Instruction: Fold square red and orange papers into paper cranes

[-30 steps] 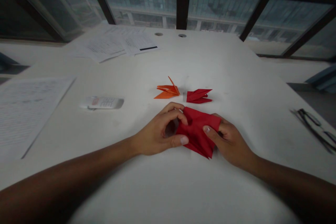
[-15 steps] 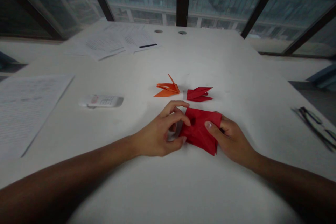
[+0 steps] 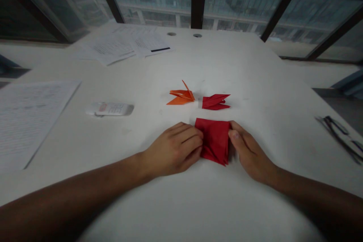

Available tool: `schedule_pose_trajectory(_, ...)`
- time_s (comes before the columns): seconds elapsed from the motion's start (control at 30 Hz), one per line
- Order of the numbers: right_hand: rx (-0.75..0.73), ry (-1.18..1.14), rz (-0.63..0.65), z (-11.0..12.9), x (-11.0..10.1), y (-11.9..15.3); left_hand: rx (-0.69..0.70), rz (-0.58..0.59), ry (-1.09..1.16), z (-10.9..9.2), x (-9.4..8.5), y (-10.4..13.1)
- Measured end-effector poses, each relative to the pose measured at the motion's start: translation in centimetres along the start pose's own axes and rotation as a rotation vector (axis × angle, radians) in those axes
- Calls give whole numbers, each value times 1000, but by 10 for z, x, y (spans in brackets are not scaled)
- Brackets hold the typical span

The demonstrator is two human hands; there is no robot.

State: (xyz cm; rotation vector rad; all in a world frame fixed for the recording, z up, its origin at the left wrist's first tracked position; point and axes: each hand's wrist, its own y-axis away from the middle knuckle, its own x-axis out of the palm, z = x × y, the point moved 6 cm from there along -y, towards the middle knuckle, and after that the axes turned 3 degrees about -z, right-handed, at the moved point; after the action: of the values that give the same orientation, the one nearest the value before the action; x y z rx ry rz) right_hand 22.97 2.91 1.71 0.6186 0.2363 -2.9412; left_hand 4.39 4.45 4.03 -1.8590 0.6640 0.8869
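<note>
A folded square of red origami paper (image 3: 214,140) is held between my two hands, low over the desk. My left hand (image 3: 180,147) has its fingers closed together on the paper's left edge, the fingertips partly hidden. At the upper right corner my right hand (image 3: 251,151) pinches it, thumb on the near face and fingers behind. Loose layers show along the paper's lower right edge. Just beyond the paper lie a folded orange origami piece (image 3: 181,96) with pointed ends and a similar red origami piece (image 3: 215,101).
A white labelled eraser-like item (image 3: 112,109) lies left on the white desk (image 3: 241,64). Printed sheets (image 3: 31,117) are at the left edge, more papers (image 3: 121,43) at the back left. Eyeglasses (image 3: 340,132) rest at the right edge. Windows stand behind.
My left hand's fingers, spread apart before, have closed on the paper's left edge. The red paper has shifted slightly left and turned flatter, my right thumb now nearer its corner.
</note>
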Motion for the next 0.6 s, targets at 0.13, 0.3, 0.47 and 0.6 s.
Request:
schedule_pose_trajectory(0.13, -60, 82, -40, 2, -1, -1, -215, -109, 138, 12, -9, 1)
schedule_pose_trajectory(0.3, -60, 164, -28, 1, 2, -2, -490, -187, 210, 26, -10, 9)
schedule_pose_trajectory(0.47, -71, 234, 49, 2, 11, 0, -728, -102, 323, 39, -2, 9)
schedule_pose_trajectory(0.6, -78, 282, 65, 4, 14, 0, -811, -117, 362, 48, -7, 3)
